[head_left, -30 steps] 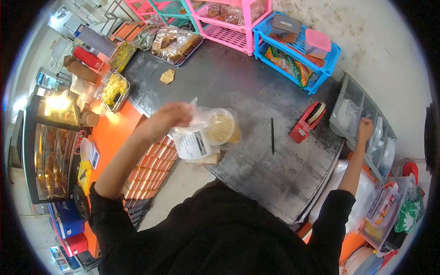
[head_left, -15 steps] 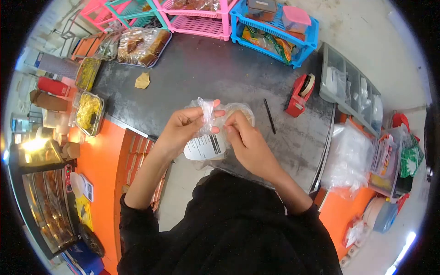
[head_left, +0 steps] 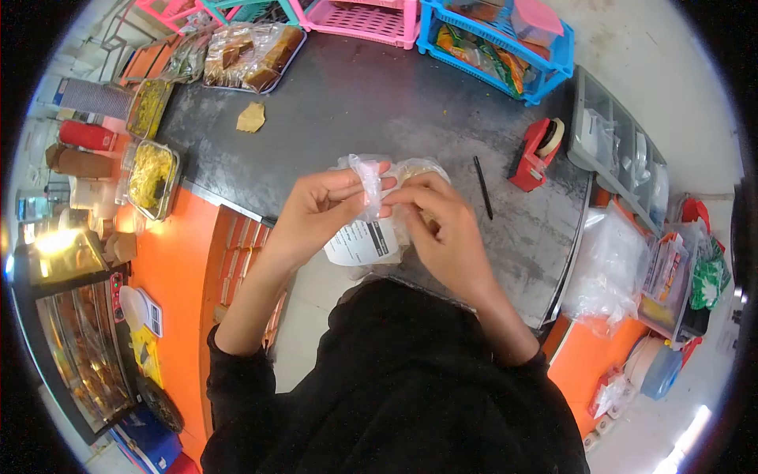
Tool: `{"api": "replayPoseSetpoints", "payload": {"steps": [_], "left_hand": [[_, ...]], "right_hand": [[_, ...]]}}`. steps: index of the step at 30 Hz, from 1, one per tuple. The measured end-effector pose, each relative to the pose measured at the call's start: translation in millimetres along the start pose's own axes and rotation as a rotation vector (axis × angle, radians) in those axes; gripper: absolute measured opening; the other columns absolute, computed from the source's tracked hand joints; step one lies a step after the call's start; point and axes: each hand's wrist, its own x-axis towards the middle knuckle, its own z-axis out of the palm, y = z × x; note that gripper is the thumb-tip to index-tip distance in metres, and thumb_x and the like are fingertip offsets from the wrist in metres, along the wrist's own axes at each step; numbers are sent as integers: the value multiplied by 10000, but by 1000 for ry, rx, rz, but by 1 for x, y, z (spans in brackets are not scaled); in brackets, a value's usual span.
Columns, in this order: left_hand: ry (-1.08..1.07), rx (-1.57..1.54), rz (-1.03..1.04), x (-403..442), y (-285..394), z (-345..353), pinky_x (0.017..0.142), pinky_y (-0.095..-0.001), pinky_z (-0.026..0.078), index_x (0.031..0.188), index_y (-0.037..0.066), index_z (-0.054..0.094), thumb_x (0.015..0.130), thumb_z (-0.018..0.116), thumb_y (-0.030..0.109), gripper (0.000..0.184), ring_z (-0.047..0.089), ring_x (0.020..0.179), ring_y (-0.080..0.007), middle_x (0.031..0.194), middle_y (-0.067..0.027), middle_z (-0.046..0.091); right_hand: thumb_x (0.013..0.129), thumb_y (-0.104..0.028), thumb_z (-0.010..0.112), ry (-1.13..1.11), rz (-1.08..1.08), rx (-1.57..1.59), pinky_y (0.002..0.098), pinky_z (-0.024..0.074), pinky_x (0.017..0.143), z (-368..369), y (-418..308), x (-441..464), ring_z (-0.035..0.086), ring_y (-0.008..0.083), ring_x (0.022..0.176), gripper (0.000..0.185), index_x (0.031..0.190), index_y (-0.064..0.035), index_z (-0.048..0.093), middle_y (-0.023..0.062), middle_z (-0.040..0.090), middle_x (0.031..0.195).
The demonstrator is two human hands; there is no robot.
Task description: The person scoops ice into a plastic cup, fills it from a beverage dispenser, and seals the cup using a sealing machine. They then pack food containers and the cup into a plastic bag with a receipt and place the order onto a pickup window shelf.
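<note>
My left hand point(head_left: 320, 209) is closed round the gathered neck of a clear plastic bag point(head_left: 369, 186), whose end pokes up between the fingers. The bag's lower part holds a round tub point(head_left: 418, 170), partly hidden behind my right hand. A white printed label point(head_left: 362, 243) shows below my left hand. My right hand point(head_left: 442, 225) is pinched beside the bag's neck, its fingertips meeting those of my left hand; what they grip, if anything, is too small to make out.
A black pen point(head_left: 482, 187) and a red tape dispenser point(head_left: 537, 155) lie to the right on the dark table point(head_left: 347, 95). Farther right are a grey divided tray point(head_left: 612, 142) and plastic bags point(head_left: 606, 265). A blue rack point(head_left: 497, 51) stands at the back; a food container point(head_left: 152, 180) sits left.
My right hand has come from the grey tray at the right to the bag's neck. My left hand has kept its hold. Over the last half second both hands have moved only slightly.
</note>
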Motion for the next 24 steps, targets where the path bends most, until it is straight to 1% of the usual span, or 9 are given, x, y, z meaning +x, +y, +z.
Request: {"api": "replayPoseSetpoints", "payload": {"steps": [3, 6, 10, 13, 15, 16, 18, 22, 24], "left_hand": [[6, -49, -20, 0, -4, 1, 850, -262, 452, 1176, -64, 513, 868, 511, 10, 317, 584, 964, -137, 1153, -131, 575], [40, -62, -11, 2, -8, 4, 842, -255, 452, 1168, -58, 524, 866, 532, 30, 315, 577, 961, -123, 1158, -115, 575], [76, -183, 34, 8, -19, 8, 837, -255, 452, 1200, -51, 498, 880, 516, 49, 335, 569, 938, -106, 1151, -98, 579], [97, -198, 57, 9, -16, 11, 831, -257, 450, 1240, -50, 447, 900, 474, 56, 356, 561, 923, -105, 1135, -99, 586], [231, -41, 114, 5, -13, 16, 776, -273, 455, 1215, -62, 419, 913, 429, 53, 324, 577, 849, -133, 1040, -119, 616], [242, -47, 118, 4, -12, 17, 776, -273, 455, 1215, -62, 419, 913, 429, 53, 324, 577, 849, -133, 1040, -119, 616], [248, 278, 214, -1, -12, 19, 700, -302, 450, 1090, -55, 412, 902, 431, 42, 213, 583, 763, -188, 874, -161, 616], [312, 463, 214, -2, -15, 21, 621, -332, 436, 985, -31, 378, 884, 439, 24, 131, 579, 677, -257, 729, -181, 578], [331, 277, 169, -1, -20, 21, 575, -339, 431, 962, -23, 358, 858, 455, 0, 145, 585, 645, -300, 674, -182, 573]], "right_hand": [[815, 58, 500, -32, 48, 16, 204, 400, 564, 2, 8, 6, 535, 63, 727, 90, 857, 1, 555, 38, 605, 861], [803, 49, 541, 30, 272, 456, 193, 408, 579, 17, 16, 8, 551, 70, 740, 81, 851, -16, 540, 44, 613, 882], [778, 50, 583, 68, 439, 662, 246, 463, 660, 19, 19, 15, 602, 115, 761, 179, 925, -7, 499, 55, 622, 808], [771, 31, 619, 62, 451, 758, 232, 476, 633, 17, 10, 16, 602, 124, 763, 245, 961, -9, 470, 66, 600, 887], [765, 14, 651, 254, 243, 280, 215, 486, 586, 20, 2, 6, 598, 118, 744, 226, 943, 9, 511, 70, 555, 1008], [765, 14, 651, 242, 240, 277, 215, 486, 586, 21, 2, 3, 598, 118, 744, 226, 943, 9, 511, 70, 555, 1008], [737, 35, 669, 435, -97, 163, 185, 431, 429, 23, 3, -2, 635, 141, 706, 163, 875, 1, 588, 44, 618, 880], [696, -50, 743, 294, -150, 101, 197, 471, 550, 18, -9, 6, 601, 101, 697, 146, 805, -5, 657, 65, 575, 983], [673, -71, 762, 146, -21, 220, 200, 443, 525, 19, -4, 13, 588, 89, 628, 149, 784, -26, 672, 48, 628, 789]]}}
